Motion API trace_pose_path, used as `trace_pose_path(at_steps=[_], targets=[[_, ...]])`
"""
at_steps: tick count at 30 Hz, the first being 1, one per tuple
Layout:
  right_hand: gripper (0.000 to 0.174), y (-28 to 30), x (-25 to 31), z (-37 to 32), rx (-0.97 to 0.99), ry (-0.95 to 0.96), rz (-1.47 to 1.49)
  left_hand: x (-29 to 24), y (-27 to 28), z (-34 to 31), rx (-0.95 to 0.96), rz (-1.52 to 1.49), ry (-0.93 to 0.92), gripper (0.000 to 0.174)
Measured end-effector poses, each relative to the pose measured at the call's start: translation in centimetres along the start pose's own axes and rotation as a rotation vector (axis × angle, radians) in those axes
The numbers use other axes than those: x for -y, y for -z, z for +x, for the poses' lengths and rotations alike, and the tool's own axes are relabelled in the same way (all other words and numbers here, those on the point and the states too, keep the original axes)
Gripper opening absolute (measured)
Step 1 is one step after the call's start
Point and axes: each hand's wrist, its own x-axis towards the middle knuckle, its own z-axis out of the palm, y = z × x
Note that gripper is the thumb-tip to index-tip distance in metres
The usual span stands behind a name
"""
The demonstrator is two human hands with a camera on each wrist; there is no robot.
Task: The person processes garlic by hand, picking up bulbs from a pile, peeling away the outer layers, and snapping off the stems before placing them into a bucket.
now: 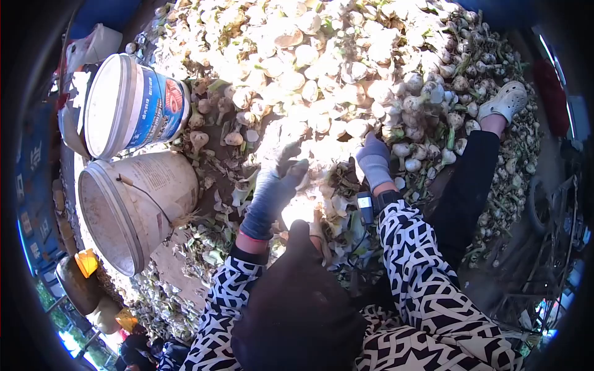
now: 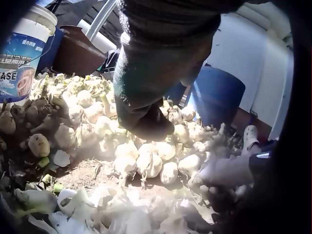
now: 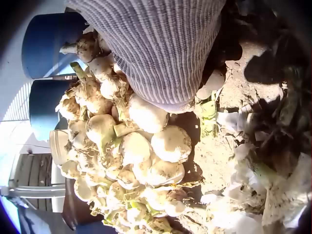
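Note:
My left hand, in a grey knit glove, hovers at the near edge of a heap of garlic bulbs. Its thumb and fingers stand apart in strong glare, with no bulb showing between them. To its right, my gloved right hand reaches down to the heap. In the right wrist view the ribbed glove lies right against a pale garlic bulb; the fingers are mostly hidden behind it, so I cannot tell whether they grip anything. Loose skins and cut stalks lie between and below the hands.
At the left, a bucket with a blue label and a dirty white bucket lie tipped toward me. My leg in black stretches right to a pale clog among the bulbs. A blue barrel stands behind the heap.

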Motion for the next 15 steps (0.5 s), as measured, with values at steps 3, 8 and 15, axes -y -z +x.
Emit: trace_pose_path(at_steps=[3, 8, 15], targets=[[0.030, 4.3, 1.0, -4.2, 0.060, 0.318, -0.098, 0.2, -3.5, 0.7, 0.019, 0.554, -0.382, 0.082], [0.031, 7.2, 2.2, -10.1, -0.287, 0.771, -0.068, -1.4, -3.7, -0.2, 0.207, 0.348, -0.097, 0.074], [0.021, 7.3, 5.2, -13.2, 0.157, 0.108, 1.256, -1.5, -3.6, -2.4, -0.037, 0.347, -0.514, 0.064]])
